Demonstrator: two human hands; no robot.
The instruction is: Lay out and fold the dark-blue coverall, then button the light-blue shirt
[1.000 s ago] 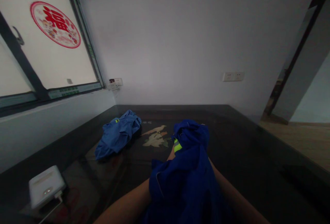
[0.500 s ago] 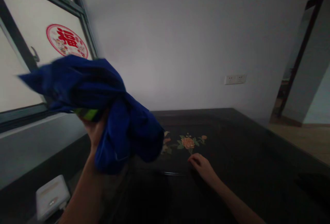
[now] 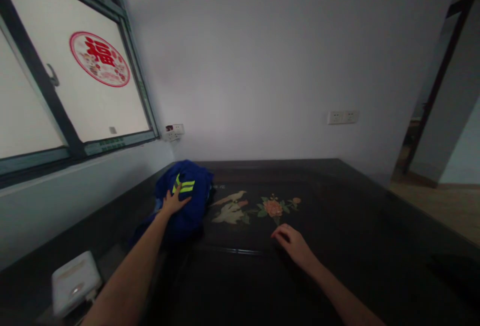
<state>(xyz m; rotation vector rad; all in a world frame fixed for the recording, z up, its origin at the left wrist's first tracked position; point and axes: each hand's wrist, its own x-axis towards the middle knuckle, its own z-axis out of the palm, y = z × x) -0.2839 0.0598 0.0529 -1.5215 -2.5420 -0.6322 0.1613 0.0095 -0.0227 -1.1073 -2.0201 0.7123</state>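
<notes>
A bunched blue garment (image 3: 195, 178) with yellow-green stripes lies in a heap on the left part of the dark table. My left hand (image 3: 173, 202) is on top of it, fingers spread over the cloth near the stripes. The underside of the heap is hidden. Just in front of the painted flower on the tabletop, my right hand (image 3: 292, 246) rests loosely curled. Its thumb and fingers are bent toward each other, and nothing shows in them.
The dark table (image 3: 367, 246) carries a painted bird and flower. A white box-like device (image 3: 75, 283) with a cable sits at the near left. Along the left side runs a window (image 3: 99, 108) with a red round sticker. Wall sockets (image 3: 343, 117) are behind the table.
My left hand has brought the blue garment down from mid-air onto the table, and its fingers now lie spread on it. My right hand has hardly moved.
</notes>
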